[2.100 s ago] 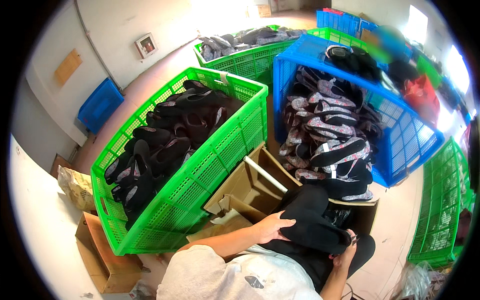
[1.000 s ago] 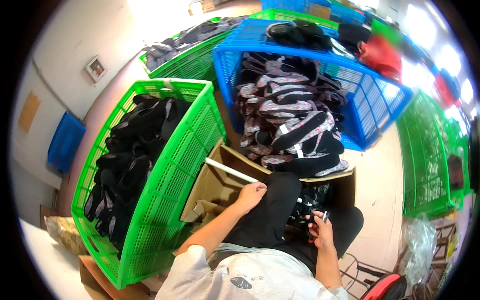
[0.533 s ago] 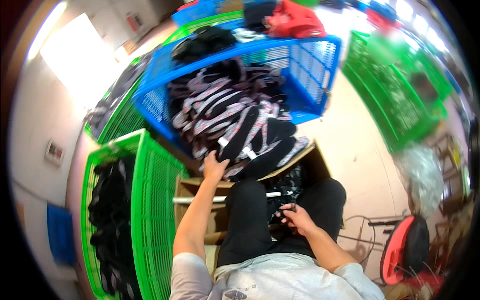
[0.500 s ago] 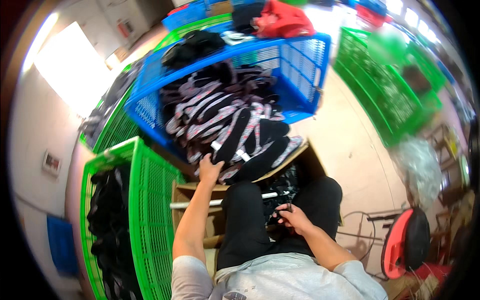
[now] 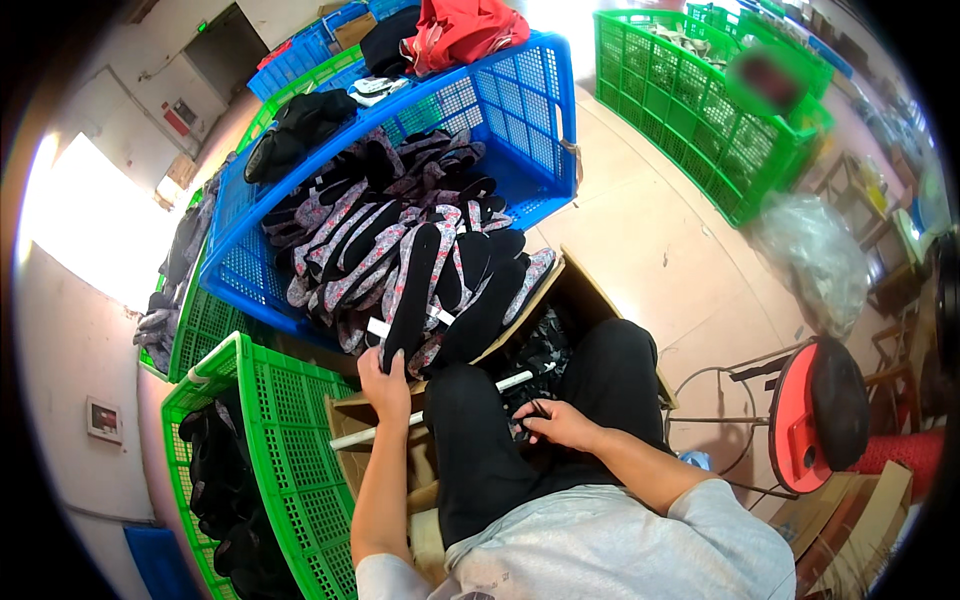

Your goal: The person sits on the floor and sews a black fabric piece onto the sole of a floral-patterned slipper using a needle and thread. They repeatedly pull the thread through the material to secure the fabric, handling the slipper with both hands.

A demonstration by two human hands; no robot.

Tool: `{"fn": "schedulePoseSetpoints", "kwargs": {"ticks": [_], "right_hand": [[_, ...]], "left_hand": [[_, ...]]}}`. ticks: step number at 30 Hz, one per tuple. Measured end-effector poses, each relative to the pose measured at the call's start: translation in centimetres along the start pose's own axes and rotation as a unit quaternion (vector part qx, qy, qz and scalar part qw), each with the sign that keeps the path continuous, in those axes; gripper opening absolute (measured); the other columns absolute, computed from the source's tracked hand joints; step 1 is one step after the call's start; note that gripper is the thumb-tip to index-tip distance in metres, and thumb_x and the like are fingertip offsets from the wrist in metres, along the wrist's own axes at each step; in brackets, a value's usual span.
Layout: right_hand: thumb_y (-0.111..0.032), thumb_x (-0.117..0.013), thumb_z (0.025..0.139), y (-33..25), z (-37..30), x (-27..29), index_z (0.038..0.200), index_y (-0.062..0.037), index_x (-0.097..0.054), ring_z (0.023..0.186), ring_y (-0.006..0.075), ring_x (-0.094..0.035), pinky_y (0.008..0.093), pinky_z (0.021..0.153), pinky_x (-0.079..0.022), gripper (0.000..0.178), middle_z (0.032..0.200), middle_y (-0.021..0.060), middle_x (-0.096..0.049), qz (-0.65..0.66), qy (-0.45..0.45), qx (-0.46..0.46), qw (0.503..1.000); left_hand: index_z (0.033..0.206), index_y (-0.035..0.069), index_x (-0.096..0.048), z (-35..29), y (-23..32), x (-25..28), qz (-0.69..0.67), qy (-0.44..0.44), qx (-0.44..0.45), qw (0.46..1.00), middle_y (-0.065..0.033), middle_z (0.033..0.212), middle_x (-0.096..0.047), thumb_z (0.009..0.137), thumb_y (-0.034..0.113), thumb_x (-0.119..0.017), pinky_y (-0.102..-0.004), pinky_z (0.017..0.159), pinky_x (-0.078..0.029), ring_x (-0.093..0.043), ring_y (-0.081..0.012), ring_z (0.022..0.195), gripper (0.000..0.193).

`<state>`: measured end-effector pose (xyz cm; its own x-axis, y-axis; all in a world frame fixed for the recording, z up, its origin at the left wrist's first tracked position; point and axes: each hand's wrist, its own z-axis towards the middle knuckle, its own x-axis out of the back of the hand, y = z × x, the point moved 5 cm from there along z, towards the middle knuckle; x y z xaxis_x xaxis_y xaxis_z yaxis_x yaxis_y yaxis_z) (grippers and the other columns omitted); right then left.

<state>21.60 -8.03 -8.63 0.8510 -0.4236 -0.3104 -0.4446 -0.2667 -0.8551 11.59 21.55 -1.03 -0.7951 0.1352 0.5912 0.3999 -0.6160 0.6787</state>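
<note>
- Head view: the person's left hand (image 5: 385,385) pinches narrowly, thumb and forefinger at the near end of a black-soled shoe (image 5: 413,290) with floral sides; that end seems chosen because it points toward the person.
- The shoe lies at the front of a heap of floral shoes (image 5: 345,235), its far end resting among them.
- The right hand (image 5: 555,425) is low between the knees, fingers closed around a small dark object (image 5: 541,408); what it is cannot be told, as the fingers cover most of it.
- The blue crate (image 5: 240,225) lies on its side, open face toward the person, probably so the heap can be reached while seated. Its upper side serves as a shelf for black shoes (image 5: 300,130) and a red bag (image 5: 465,35).
- A cardboard box (image 5: 600,285) stands at the knees, perhaps to catch the dark pieces (image 5: 545,345) inside; a white rod (image 5: 350,438) lies across it.
- At the left, a green crate (image 5: 310,450) holds black footwear.
- Pale tiled floor (image 5: 640,220) runs rightward to another green crate (image 5: 660,90), a clear plastic bag (image 5: 815,260) and a red-and-black seat (image 5: 795,420).
- Beyond are pale walls and a dark doorway (image 5: 225,60).
</note>
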Motion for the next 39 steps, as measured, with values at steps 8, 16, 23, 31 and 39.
{"fn": "schedulePoseSetpoints", "kwargs": {"ticks": [8, 16, 23, 31, 39], "right_hand": [[-0.010, -0.057, 0.101, -5.7, -2.1, -5.7, 0.133, -0.0030, -0.057, 0.109, 0.0110, -0.061, 0.0259, 0.094, -0.047, 0.033, 0.126, 0.0035, -0.064, -0.008, -0.135, 0.185, 0.973], [-0.021, -0.060, 0.100, -4.5, -2.4, -9.9, 0.144, 0.0021, -0.041, 0.121, 0.0152, -0.054, 0.0312, 0.102, -0.044, 0.053, 0.133, 0.0119, -0.056, -0.039, -0.183, 0.151, 0.971], [-0.023, -0.058, 0.101, -3.5, -4.3, -7.5, 0.145, 0.0024, -0.040, 0.122, 0.0121, -0.048, 0.0309, 0.107, -0.039, 0.053, 0.134, 0.0079, -0.053, 0.032, -0.162, 0.083, 0.983], [-0.024, -0.062, 0.099, -3.1, -4.8, -5.5, 0.136, -0.0070, -0.053, 0.069, -0.0002, -0.044, 0.0168, 0.054, -0.033, 0.042, 0.096, -0.0055, -0.061, 0.089, -0.089, 0.028, 0.992], [-0.011, -0.064, 0.094, -1.8, -2.9, -2.7, 0.125, -0.0010, -0.060, 0.093, 0.0066, -0.058, 0.0258, 0.087, -0.050, 0.032, 0.103, 0.0000, -0.066, -0.018, -0.031, 0.086, 0.996]], "left_hand": [[0.104, -0.004, -0.057, -9.4, 8.2, 9.8, 0.031, 0.097, -0.160, 0.982, -0.0207, 0.103, -0.061, 0.081, 0.002, -0.071, -0.0467, 0.088, -0.047, -0.058, -0.0393, 0.096, 0.028], [0.105, 0.002, -0.057, -17.9, 12.5, 9.5, 0.068, 0.029, -0.239, 0.968, -0.0177, 0.102, -0.061, 0.068, 0.005, -0.080, -0.0458, 0.081, -0.047, -0.059, -0.0356, 0.090, 0.044], [0.113, -0.001, -0.061, -18.6, 14.7, 6.6, 0.022, -0.102, -0.277, 0.955, -0.0174, 0.109, -0.062, 0.064, 0.009, -0.083, -0.0441, 0.081, -0.050, -0.060, -0.0352, 0.093, 0.054], [0.116, -0.004, -0.061, -18.2, 16.1, 6.1, -0.026, -0.169, -0.298, 0.939, -0.0196, 0.117, -0.062, 0.070, 0.010, -0.082, -0.0417, 0.087, -0.052, -0.064, -0.0355, 0.099, 0.052], [0.107, -0.004, -0.067, -17.4, 17.7, 6.9, -0.065, -0.225, -0.396, 0.888, -0.0160, 0.110, -0.068, 0.074, 0.004, -0.076, -0.0375, 0.082, -0.056, -0.068, -0.0289, 0.091, 0.035]]}}
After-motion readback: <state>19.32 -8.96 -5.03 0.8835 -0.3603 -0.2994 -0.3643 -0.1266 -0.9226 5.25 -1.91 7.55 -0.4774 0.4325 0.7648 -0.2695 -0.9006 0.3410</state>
